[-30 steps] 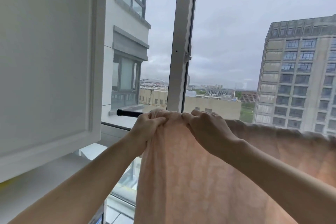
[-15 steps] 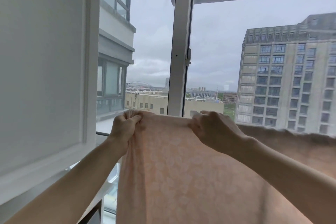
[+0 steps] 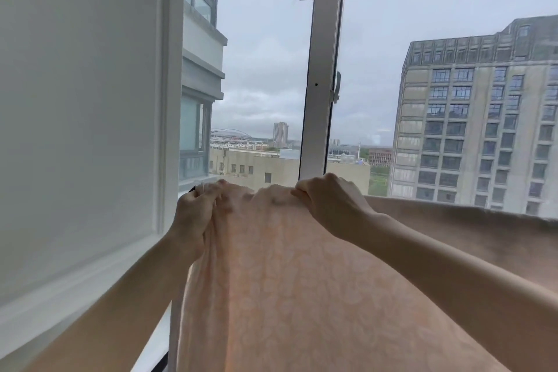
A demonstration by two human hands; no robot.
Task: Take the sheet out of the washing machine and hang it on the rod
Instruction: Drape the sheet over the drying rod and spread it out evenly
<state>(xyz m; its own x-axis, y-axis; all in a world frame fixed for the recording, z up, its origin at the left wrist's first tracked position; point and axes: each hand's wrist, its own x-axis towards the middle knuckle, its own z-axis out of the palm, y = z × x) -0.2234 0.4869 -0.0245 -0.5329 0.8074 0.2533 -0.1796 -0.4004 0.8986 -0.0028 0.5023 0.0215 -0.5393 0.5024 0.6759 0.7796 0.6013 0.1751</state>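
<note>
Spreading the sheet (image 3: 302,296) along the rod is the step I judge to be in hand, and I take the white window post (image 3: 321,69) as my landmark. The pale peach cloth hangs below the post, its top edge draped over the rod and running off to the right of the post, where it looks already settled. Only a dark stub of the rod (image 3: 192,189) shows, left of the post, just beside my left hand (image 3: 193,214); the rest lies hidden under cloth.

My left hand, left of the post, has its fingers curled into a bunch of the top edge. My right hand (image 3: 332,202), directly below the post, pinches the same edge with thumb and fingers. Between them the cloth is puckered.

To do this well I would keep the right hand anchoring the edge and draw the left hand further left along the rod, smoothing the puckers flat. I would stop short of the rod's end, lest the corner slip off. The white panelled cabinet door (image 3: 81,100) stands close on the left, so I would keep that elbow tucked. An even drop on both sides of the rod should keep the sheet from sliding.
</note>
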